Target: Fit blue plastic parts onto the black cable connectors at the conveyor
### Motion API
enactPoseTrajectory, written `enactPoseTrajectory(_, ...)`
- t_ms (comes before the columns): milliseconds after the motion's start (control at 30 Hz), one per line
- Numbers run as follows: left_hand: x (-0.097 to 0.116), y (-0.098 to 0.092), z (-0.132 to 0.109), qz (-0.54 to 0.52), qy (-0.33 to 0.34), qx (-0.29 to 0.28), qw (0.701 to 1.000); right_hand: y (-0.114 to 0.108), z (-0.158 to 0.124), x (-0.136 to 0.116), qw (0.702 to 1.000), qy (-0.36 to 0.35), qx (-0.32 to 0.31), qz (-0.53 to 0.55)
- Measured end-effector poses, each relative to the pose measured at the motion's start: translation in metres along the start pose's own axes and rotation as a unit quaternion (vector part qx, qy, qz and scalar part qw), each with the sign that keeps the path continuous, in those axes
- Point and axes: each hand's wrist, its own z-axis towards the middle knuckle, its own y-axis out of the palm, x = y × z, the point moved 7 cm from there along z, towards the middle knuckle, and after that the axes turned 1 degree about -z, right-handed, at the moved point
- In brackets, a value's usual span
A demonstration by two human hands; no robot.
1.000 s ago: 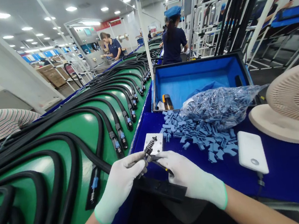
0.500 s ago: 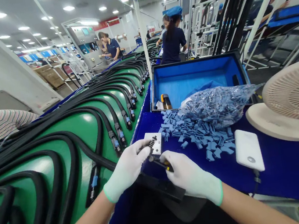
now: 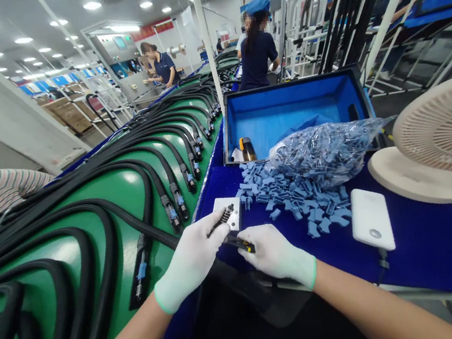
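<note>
White-gloved, our left hand (image 3: 191, 261) pinches a black ribbed part (image 3: 224, 219) while our right hand (image 3: 275, 251) closes around a black-and-yellow tool (image 3: 242, 245).

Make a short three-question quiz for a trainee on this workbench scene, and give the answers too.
1. True or false: the loose blue plastic pieces lie inside the blue case.
2. What colour is the belt under the black cables? A red, B green, C white.
3. The gloved right hand holds a small black tool. What second colour shows on it?

Key:
1. False, they lie on the blue bench top in front of the case.
2. B
3. Yellow
</note>
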Motion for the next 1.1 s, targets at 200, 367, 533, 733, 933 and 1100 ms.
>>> enactPoseTrajectory(200,-0.024,-0.004,0.005,-0.325,-0.054,0.045,0.943,-0.033,-0.022,0.010,0.996,-0.026,0.022,-0.083)
enactPoseTrajectory(367,-0.034,0.007,0.009,-0.531,-0.067,-0.022,0.845,-0.038,-0.046,0.007,0.996,0.045,0.074,-0.001)
enactPoseTrajectory(533,-0.027,0.006,-0.002,-0.348,-0.054,-0.001,0.936,0.002,-0.055,-0.008,0.866,0.185,0.072,0.459)
enactPoseTrajectory(733,-0.001,0.021,-0.008,-0.055,0.039,-0.123,0.990,0.006,-0.043,-0.004,0.728,0.192,0.148,0.641)
enactPoseTrajectory(933,0.016,0.026,-0.008,-0.024,0.105,-0.137,0.985,-0.002,-0.042,-0.010,0.753,0.192,0.104,0.621)
enactPoseTrajectory(1100,0.023,0.028,-0.017,-0.017,0.217,-0.110,0.970,0.001,-0.042,-0.009,0.772,0.198,0.060,0.601)
